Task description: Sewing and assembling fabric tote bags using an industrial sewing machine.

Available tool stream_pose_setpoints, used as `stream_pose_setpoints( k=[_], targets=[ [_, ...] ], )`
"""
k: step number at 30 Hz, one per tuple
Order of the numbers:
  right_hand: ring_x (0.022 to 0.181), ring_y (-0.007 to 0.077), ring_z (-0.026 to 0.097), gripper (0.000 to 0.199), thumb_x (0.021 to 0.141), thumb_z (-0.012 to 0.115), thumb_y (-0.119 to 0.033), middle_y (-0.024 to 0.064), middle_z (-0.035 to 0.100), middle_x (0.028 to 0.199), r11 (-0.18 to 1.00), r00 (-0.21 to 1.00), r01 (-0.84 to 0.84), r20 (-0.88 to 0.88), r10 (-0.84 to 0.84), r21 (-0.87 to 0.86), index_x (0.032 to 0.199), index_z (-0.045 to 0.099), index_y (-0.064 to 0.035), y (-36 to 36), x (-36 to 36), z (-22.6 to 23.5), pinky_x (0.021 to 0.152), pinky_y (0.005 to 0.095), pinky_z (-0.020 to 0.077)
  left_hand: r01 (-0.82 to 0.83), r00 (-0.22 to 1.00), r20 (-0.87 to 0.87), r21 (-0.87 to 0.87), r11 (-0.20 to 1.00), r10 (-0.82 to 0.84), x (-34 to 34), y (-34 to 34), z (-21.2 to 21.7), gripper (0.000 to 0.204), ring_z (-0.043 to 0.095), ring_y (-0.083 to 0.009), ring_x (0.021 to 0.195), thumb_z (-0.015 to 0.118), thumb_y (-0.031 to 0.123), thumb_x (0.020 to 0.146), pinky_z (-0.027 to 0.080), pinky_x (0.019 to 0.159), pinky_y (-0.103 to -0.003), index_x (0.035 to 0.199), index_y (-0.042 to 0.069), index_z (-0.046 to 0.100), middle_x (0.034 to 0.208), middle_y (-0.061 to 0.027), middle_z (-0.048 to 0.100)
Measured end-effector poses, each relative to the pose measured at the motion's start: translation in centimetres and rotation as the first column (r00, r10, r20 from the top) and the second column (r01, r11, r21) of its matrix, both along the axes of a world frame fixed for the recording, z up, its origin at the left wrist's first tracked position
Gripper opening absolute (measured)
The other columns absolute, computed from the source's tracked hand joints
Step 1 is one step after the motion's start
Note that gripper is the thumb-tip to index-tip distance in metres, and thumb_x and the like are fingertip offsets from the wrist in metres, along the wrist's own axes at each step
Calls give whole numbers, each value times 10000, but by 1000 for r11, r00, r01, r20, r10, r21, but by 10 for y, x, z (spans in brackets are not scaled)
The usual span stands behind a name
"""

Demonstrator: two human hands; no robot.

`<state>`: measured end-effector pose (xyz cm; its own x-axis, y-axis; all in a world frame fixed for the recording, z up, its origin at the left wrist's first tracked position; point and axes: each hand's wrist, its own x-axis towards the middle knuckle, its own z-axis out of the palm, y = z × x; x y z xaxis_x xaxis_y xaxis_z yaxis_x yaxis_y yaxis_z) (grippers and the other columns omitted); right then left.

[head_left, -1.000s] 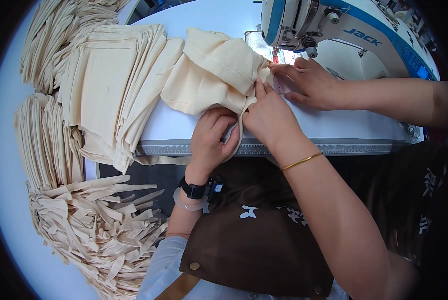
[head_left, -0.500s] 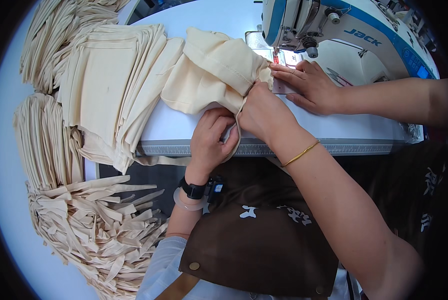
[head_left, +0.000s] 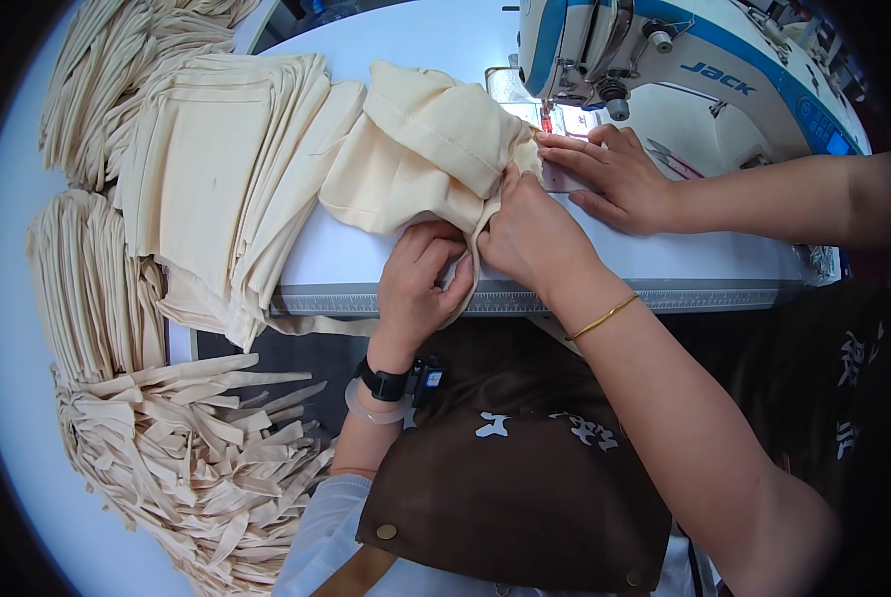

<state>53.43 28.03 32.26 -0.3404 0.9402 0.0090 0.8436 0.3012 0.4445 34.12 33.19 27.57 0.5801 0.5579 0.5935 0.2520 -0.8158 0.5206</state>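
A bunched cream cloth piece [head_left: 415, 139], folded and stitched, lies on the table with its right end beside the sewing machine's needle. My right hand [head_left: 535, 229], with a gold bangle, pinches its right edge, where a narrow cream cloth strap [head_left: 331, 325] meets it. My left hand [head_left: 420, 274], wearing a black wristband, is closed at the cloth's near edge. Its fingertips are partly hidden; the strap runs behind the wrist and loops up past the thumb. Another person's hand [head_left: 619, 179], reaching from the right, lies with its fingertips on the cloth next to the needle.
A white and blue sewing machine [head_left: 704, 60] stands at the back right, with small scissors [head_left: 674, 161] beneath its arm. Stacked cream cloth panels [head_left: 206, 169] lie left of the work. Bundles of cream strips [head_left: 87, 289] hang along the left. A ruler strip [head_left: 604, 298] lines the table's front edge.
My right hand has drawn slightly nearer, still at the cloth's edge. The scissors show more beside the other person's hand, which has shifted a little. My left hand stays almost in place.
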Motion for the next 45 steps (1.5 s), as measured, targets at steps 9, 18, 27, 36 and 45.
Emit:
stream_pose_setpoints(
  k=[9,18,27,36,45],
  targets=[
    [1246,470,756,214,962,677,-249,250,850,1154,998,997,62,-51,-64,-33,899,848,-136,-6,-2,-2,1074,521,545,-6,1000,2,0,1000,6,0,0,0,169,714,-358,1019,842,39,853,576,871,-451,974,32,723,1087,-115,733],
    [1244,458,760,199,963,684,-246,256,847,1169,997,998,36,-53,-40,-74,889,835,-139,-5,-1,3,1076,507,541,-5,1000,6,-17,1000,5,-1,0,0,168,712,-354,1023,841,38,861,575,866,-447,979,29,721,1092,-114,732],
    [1027,343,824,142,855,750,-187,217,851,1119,998,979,61,-194,-61,-5,880,883,-144,10,8,8,845,425,642,0,1000,23,-69,998,1,-6,-1,2,153,713,-356,1049,832,20,890,579,896,-440,1000,17,726,1115,-127,735],
    [910,250,839,158,856,757,-126,52,857,933,986,977,132,-153,-146,-99,916,902,-144,27,16,24,745,421,641,-20,995,88,-200,980,38,-11,0,-1,102,719,-348,1039,806,30,962,579,911,-410,1034,9,735,1093,-149,744],
    [1127,281,772,212,793,776,-188,121,816,1207,994,966,-102,-236,105,22,977,881,-189,-8,39,5,843,401,645,-35,999,35,-122,992,40,-11,-2,-4,143,717,-358,1055,817,22,934,583,911,-422,1059,27,747,1118,-145,744]
  ],
)
